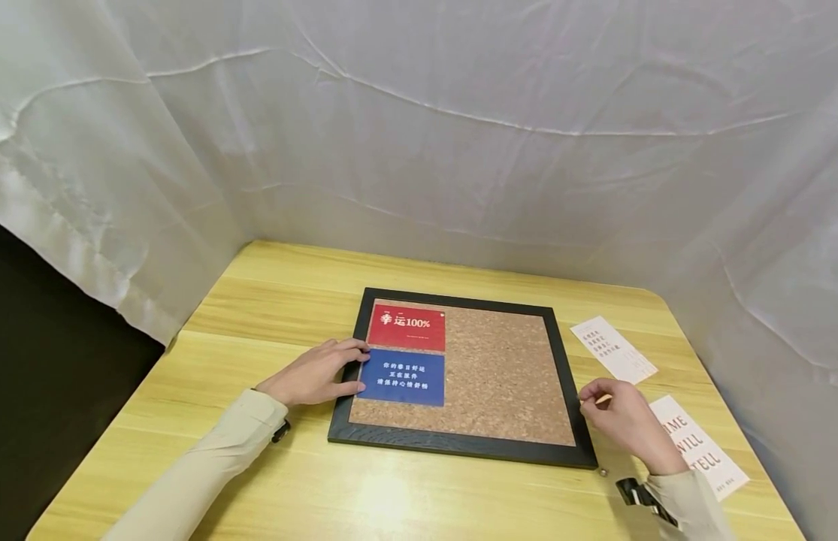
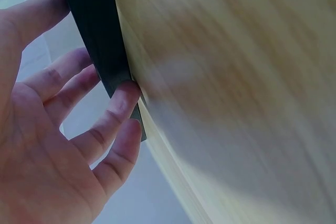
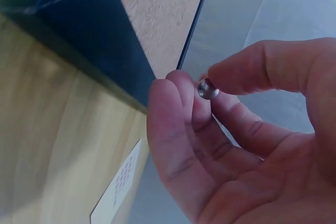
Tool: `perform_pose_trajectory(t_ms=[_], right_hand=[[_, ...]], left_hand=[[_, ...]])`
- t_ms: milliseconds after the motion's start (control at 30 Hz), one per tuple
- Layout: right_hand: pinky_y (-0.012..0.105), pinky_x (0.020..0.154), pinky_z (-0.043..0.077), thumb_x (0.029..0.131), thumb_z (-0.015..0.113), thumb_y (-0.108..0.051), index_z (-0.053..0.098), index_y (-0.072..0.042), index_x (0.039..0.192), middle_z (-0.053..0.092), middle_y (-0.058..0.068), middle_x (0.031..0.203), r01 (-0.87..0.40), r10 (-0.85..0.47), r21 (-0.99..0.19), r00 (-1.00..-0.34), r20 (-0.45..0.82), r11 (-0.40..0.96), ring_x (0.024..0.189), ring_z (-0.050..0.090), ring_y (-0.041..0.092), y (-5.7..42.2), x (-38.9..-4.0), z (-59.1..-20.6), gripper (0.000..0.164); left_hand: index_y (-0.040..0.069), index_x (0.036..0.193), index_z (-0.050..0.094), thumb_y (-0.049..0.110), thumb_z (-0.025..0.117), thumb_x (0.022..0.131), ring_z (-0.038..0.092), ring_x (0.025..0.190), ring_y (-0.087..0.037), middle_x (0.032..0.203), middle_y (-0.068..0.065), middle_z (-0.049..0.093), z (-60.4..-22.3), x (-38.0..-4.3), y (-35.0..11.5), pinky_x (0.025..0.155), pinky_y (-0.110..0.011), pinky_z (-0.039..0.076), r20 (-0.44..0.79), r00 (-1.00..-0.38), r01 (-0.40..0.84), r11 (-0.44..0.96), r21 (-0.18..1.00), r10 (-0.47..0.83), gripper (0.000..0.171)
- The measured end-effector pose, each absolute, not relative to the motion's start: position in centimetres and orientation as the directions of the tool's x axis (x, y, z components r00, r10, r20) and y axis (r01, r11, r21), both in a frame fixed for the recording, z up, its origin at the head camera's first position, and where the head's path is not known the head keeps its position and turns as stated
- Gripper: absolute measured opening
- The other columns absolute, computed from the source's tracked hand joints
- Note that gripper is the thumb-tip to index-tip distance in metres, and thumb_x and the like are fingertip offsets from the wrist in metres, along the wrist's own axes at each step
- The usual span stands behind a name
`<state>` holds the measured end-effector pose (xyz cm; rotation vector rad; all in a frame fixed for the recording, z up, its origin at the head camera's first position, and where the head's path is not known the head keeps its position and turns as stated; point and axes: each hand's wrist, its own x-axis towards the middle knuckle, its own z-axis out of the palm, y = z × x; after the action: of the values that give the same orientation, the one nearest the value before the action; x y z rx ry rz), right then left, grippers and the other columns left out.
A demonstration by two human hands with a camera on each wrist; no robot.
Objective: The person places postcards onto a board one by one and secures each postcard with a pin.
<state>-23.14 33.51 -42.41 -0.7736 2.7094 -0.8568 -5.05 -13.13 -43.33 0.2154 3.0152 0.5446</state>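
Note:
A cork board (image 1: 506,376) in a black frame (image 1: 459,443) lies on the table. On its left part are a red card (image 1: 408,338), with a small silver dot at its top right corner, and a blue card (image 1: 405,391) below. My left hand (image 1: 317,373) rests over the frame's left side, fingertips at the blue card's left edge, fingers spread and loosely bent. Beside the frame's right side, my right hand (image 1: 621,421) pinches a small silver pushpin (image 3: 208,89) between thumb and fingers. Its round head shows in the right wrist view; its point is hidden.
To the board's right lie a white card (image 1: 611,347) with small text and a white card (image 1: 719,462) with large red lettering, partly behind the right hand. A small silver pin (image 1: 603,472) lies by the frame's lower right corner. Pale curtains (image 1: 459,150) surround the table.

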Motion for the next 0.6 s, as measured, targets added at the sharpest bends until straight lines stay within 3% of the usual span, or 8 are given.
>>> perform_pose_trajectory(t_ms=[167, 367, 600], right_hand=[[0.024, 0.058, 0.047, 0.091, 0.065, -0.005, 0.077, -0.004, 0.099, 0.077, 0.007, 0.091, -0.417, -0.549, -0.601, -0.835, -0.044, 0.682, 0.072, 0.064, 0.01, 32.8, -23.1, -42.3, 0.014], [0.024, 0.061, 0.049, 0.092, 0.065, -0.004, 0.078, -0.003, 0.102, 0.076, 0.016, 0.107, -0.444, -0.563, -0.599, -0.826, -0.014, 0.666, 0.081, 0.068, 0.015, 31.8, -23.0, -41.9, 0.017], [0.024, 0.063, 0.053, 0.092, 0.065, -0.004, 0.076, 0.0, 0.106, 0.078, 0.016, 0.103, -0.442, -0.569, -0.619, -0.822, -0.009, 0.649, 0.084, 0.072, 0.019, 30.5, -23.1, -41.6, 0.018]], left_hand=[[0.002, 0.14, 0.063, 0.037, 0.071, 0.098, 0.051, 0.143, -0.032, 0.153, -0.012, 0.053, -43.5, -5.1, -13.2, 0.124, -0.06, 0.03, -0.048, -0.988, 0.122, 0.926, 0.357, 0.149, 0.055], [0.002, 0.139, 0.063, 0.037, 0.071, 0.098, 0.052, 0.142, -0.032, 0.153, -0.012, 0.054, -43.8, -5.1, -13.3, 0.123, -0.059, 0.032, -0.033, -0.988, 0.13, 0.927, 0.352, 0.152, 0.054], [0.001, 0.138, 0.063, 0.036, 0.072, 0.097, 0.052, 0.141, -0.034, 0.152, -0.013, 0.055, -43.5, -5.0, -13.2, 0.122, -0.06, 0.033, -0.025, -0.988, 0.136, 0.93, 0.342, 0.154, 0.054]])
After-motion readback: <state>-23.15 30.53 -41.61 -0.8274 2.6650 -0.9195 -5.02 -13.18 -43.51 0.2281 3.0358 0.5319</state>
